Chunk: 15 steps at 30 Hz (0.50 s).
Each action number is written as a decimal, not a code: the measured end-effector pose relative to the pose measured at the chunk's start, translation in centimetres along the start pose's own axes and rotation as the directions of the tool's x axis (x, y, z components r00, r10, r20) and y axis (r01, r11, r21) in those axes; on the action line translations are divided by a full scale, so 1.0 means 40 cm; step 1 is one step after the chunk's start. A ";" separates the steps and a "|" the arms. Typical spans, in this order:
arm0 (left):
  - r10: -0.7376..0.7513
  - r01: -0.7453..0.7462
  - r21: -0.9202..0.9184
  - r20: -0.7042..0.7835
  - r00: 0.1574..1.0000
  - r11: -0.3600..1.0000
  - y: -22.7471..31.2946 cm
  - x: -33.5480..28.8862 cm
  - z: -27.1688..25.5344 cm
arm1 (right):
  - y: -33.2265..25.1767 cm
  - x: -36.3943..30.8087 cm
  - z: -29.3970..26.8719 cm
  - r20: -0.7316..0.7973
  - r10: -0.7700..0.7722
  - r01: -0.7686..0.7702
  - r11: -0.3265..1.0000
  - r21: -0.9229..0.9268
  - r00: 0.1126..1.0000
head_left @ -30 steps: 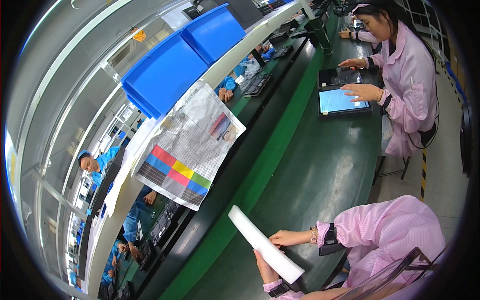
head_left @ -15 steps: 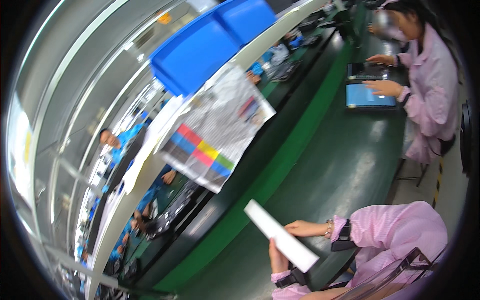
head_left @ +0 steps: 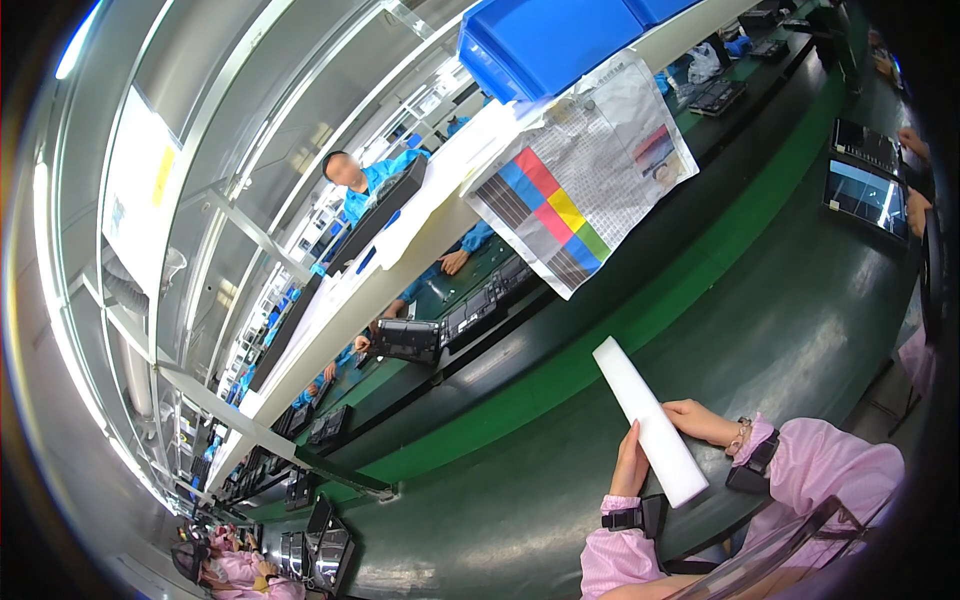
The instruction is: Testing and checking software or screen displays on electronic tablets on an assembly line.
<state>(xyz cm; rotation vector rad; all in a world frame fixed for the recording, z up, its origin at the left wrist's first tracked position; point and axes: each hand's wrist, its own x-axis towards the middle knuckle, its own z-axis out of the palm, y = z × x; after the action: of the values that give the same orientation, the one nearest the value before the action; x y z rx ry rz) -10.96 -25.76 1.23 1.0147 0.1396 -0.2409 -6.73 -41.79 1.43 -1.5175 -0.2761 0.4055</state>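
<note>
A long, plain white slab (head_left: 652, 422), possibly foam or a box seen edge-on, is held tilted above the dark green bench. My left hand (head_left: 630, 462) grips its near left side, with the thumb up along the edge. On the opposite long side, my right hand (head_left: 702, 421) has its fingers against the slab. Parts of the fingers of both hands are hidden behind it. Pink sleeves and black wrist straps show on both of my arms.
The green bench (head_left: 520, 520) curves past me. A shelf above carries a blue bin (head_left: 550, 50) and a hanging printed sheet (head_left: 590, 180). Laptop parts (head_left: 480, 312) line the far side. At right, a co-worker's hands touch an open laptop (head_left: 868, 190); another person (head_left: 245, 570) sits lower left.
My view has swung left, so the shelf, sheet and right-hand co-worker sit farther right in the picture. Both hands still hold the white slab, which stands a little steeper.
</note>
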 end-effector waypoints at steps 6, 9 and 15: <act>-0.009 0.009 0.014 -0.003 1.000 1.000 0.008 -0.008 -0.008 | -0.029 0.004 0.009 0.033 0.045 -0.045 0.999 0.003 0.998; -0.014 0.013 0.021 0.010 1.000 1.000 -0.002 -0.005 0.000 | -0.015 -0.005 0.002 0.009 0.039 -0.039 0.998 0.047 0.999; -0.032 0.031 0.024 0.026 0.999 0.999 0.002 -0.007 0.003 | -0.022 -0.006 -0.004 0.037 0.054 -0.056 0.997 0.050 0.998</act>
<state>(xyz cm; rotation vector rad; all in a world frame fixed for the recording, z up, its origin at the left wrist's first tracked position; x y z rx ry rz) -11.20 -25.79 1.41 1.0330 0.1293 -0.2853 -6.82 -42.04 2.33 -1.4719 -0.2505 0.4802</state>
